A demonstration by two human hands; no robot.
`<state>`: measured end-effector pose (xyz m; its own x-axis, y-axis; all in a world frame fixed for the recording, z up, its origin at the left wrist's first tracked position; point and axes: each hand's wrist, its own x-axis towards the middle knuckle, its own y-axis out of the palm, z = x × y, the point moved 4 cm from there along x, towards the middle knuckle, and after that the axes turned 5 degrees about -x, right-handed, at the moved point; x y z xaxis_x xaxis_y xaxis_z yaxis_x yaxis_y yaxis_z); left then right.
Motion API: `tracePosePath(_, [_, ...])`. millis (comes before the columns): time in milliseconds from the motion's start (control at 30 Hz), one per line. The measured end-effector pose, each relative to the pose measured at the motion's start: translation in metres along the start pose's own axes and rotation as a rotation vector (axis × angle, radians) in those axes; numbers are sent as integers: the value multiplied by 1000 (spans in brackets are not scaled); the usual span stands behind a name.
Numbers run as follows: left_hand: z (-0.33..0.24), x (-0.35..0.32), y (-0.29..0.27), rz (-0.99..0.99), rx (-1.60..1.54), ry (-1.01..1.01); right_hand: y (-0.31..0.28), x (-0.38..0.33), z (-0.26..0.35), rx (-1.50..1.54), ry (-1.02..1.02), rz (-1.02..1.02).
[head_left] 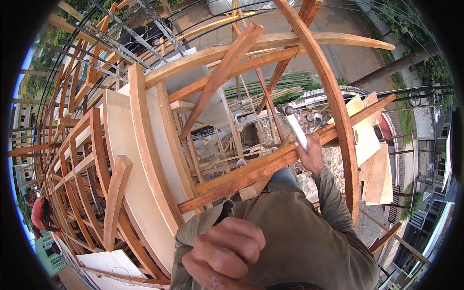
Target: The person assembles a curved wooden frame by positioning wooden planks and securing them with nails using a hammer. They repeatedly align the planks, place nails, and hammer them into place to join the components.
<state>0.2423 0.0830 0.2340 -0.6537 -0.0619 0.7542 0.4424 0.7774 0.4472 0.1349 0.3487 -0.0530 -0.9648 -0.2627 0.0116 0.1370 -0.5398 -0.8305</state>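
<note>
My right hand (310,153) is wrapped round the white handle of a hammer (296,126), its dark metal head pointing up and away. That hand is right by a reddish wooden beam (261,170) which crosses in front of my body. Close to the camera, my left hand (224,253) is curled into a fist in front of my olive long-sleeved shirt (290,232). Whatever its fingers may hold is hidden. Just beyond the fist, a small dark shape (227,209) shows against the shirt, too unclear to name.
Beams (333,87) and slanting props surround me at height. Pale plywood panels (130,164) line a long form on my left. Far below lie rubble and bamboo poles (275,83). Plywood sheets (374,166) hang at right. Another person (41,216) is at far left.
</note>
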Motion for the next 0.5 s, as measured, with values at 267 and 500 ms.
tracePosePath(267, [-14, -6, 9, 157, -18, 137, 0, 6, 6, -71, -62, 17])
tracePosePath(500, [-35, -39, -15, -362, 987, 317, 3, 12, 9, -200, -118, 165])
